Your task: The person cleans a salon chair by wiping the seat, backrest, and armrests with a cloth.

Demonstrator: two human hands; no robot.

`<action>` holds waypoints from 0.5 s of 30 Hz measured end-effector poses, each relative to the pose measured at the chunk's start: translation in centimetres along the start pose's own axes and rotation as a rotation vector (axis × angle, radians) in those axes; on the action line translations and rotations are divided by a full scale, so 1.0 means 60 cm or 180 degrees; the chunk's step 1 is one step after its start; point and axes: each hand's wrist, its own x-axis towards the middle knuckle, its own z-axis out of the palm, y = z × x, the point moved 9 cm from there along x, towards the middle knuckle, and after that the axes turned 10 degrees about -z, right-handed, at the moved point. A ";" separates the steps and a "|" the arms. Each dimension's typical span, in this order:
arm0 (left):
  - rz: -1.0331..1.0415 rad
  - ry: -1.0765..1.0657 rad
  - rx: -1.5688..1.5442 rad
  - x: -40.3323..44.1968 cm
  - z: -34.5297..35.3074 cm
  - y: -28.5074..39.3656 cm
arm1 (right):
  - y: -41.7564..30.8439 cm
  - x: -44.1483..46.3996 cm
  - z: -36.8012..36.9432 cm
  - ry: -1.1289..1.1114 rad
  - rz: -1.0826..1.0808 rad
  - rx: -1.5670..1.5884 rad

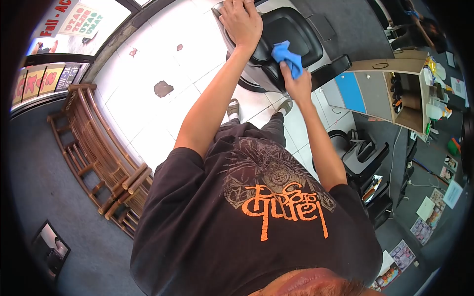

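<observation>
A black padded chair [291, 32] with armrests stands in front of me at the top of the view. My left hand [242, 22] lies on the edge of the chair's backrest, its fingers stretched over the top and nothing seen in it. Bunched in my right hand [297, 81] is a blue cloth [289, 56], whose free end hangs over the black padding near the seat. The thumb presses against the cloth, while the other fingers are partly hidden.
A bamboo bench [101, 158] stands along the left side. To the right are a cabinet [377, 91] with a blue door and a second black chair [358, 155]. Both my feet are on the white tiled floor [143, 64], below the chair.
</observation>
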 end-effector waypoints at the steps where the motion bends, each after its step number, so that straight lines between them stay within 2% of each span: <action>1: 0.0024 0.0003 -0.0010 -0.001 0.001 0.001 | -0.031 -0.018 -0.009 0.0454 -0.0855 0.0004; 2: 0.0015 -0.0006 -0.0010 -0.003 0.001 0.001 | -0.050 -0.055 -0.011 0.0914 -0.1705 0.0005; 3: 0.0013 -0.0015 -0.0016 -0.003 0.001 0.002 | -0.043 -0.088 -0.005 0.1051 -0.1906 -0.0312; 6: -0.0018 -0.0062 -0.0014 -0.003 0.000 0.006 | 0.004 -0.150 0.017 0.1021 -0.1690 -0.1049; 7: -0.0030 -0.0076 -0.0006 -0.003 -0.001 0.006 | 0.045 -0.168 0.028 0.0937 -0.1648 -0.0893; 10: -0.0013 -0.0085 -0.0018 -0.001 -0.002 0.010 | 0.174 -0.208 0.059 0.0600 -0.0916 -0.0193; 13: -0.0010 -0.0150 0.0011 -0.001 0.001 0.010 | 0.300 -0.278 0.092 0.1326 0.2581 0.2558; 15: -0.0030 -0.0200 -0.0011 -0.001 0.001 0.010 | 0.272 -0.252 0.064 0.1670 0.1972 0.2427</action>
